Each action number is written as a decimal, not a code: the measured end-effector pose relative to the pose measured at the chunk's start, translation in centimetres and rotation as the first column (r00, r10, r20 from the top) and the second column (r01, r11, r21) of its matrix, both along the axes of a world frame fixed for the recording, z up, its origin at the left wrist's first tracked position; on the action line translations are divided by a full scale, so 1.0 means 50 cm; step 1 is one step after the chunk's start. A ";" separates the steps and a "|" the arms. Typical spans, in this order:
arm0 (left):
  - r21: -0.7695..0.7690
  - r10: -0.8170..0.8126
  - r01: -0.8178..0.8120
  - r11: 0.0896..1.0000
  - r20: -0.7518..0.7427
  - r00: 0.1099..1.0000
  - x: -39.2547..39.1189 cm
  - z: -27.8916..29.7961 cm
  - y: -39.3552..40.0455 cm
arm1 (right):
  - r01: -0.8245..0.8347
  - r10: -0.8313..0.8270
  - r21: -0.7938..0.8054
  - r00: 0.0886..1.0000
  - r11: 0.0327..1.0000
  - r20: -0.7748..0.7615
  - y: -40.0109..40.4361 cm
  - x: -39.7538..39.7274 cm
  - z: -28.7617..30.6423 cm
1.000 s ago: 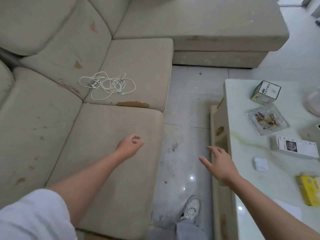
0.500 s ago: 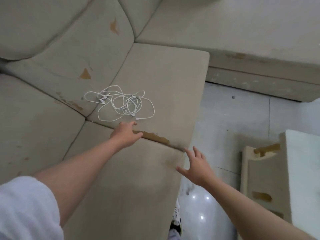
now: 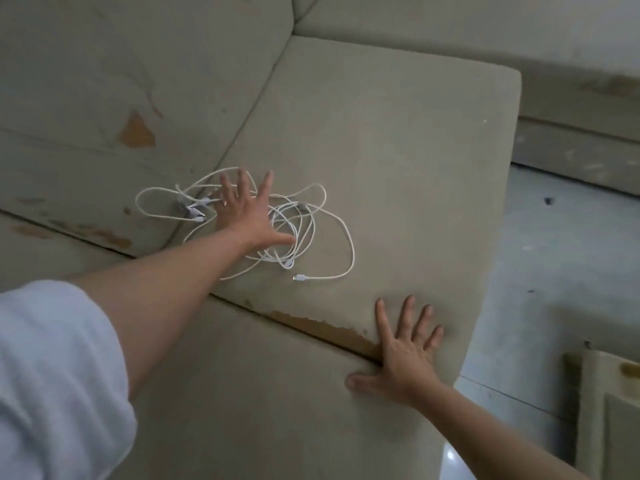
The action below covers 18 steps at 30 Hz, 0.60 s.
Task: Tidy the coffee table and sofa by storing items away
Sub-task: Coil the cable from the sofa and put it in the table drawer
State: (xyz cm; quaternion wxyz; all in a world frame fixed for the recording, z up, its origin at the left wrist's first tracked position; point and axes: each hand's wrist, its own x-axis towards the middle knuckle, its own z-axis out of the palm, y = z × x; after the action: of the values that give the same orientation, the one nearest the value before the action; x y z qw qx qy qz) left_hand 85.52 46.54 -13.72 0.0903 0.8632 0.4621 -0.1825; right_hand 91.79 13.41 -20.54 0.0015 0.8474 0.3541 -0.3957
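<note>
— Where is the white cable tangle (image 3: pixel 304 233)?
— On the far sofa cushion (image 3: pixel 398 150), near its left seam.
— And the left hand (image 3: pixel 246 216)?
— Spread over the tangle, fingers (image 3: pixel 265 183) straight and released, grasping nothing.
— The right hand (image 3: pixel 403 355)?
— Flat on the cushion's near edge, fingers splayed, released, beside the worn brown patch (image 3: pixel 329 329).

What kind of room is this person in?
Probably a home living room: a worn beige sofa with big seat cushions, a tangle of white cables left on it, and a tiled floor beside it.
</note>
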 end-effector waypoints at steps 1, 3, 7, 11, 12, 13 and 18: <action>-0.118 0.071 -0.075 0.990 -0.037 0.997 0.012 -0.016 0.018 | 0.001 -0.001 -0.008 1.000 1.000 -0.004 0.001 0.000 -0.003; -0.299 0.174 -0.198 0.933 -0.107 0.979 0.021 -0.051 0.040 | 0.012 -0.012 -0.010 1.000 1.000 -0.011 0.004 0.003 -0.010; -0.193 0.158 -0.180 0.965 -0.127 0.979 0.034 -0.078 0.021 | -0.003 0.003 0.010 0.999 1.000 -0.040 0.006 0.019 -0.011; -0.158 0.181 -0.173 0.972 0.039 0.983 0.031 -0.061 -0.070 | -0.034 0.034 0.009 0.999 0.999 -0.034 0.004 0.026 0.003; -0.165 0.166 -0.154 0.974 0.062 0.984 0.026 -0.059 -0.096 | -0.057 0.057 0.007 0.998 0.998 -0.033 0.007 0.033 0.009; -0.189 0.153 -0.134 0.973 0.087 0.984 0.021 -0.055 -0.123 | -0.073 0.073 0.014 0.996 0.997 -0.041 0.007 0.042 0.019; -0.193 -0.094 0.146 0.970 0.251 0.963 0.025 0.013 -0.284 | 0.077 -0.040 0.204 0.983 0.976 -0.180 -0.076 0.066 0.093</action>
State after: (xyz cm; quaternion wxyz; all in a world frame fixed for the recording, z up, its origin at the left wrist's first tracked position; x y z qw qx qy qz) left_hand 86.77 32.34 -13.05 0.2249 0.8910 0.3725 -0.1295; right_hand 95.08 9.63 -15.92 -0.1309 0.8148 0.3675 -0.4287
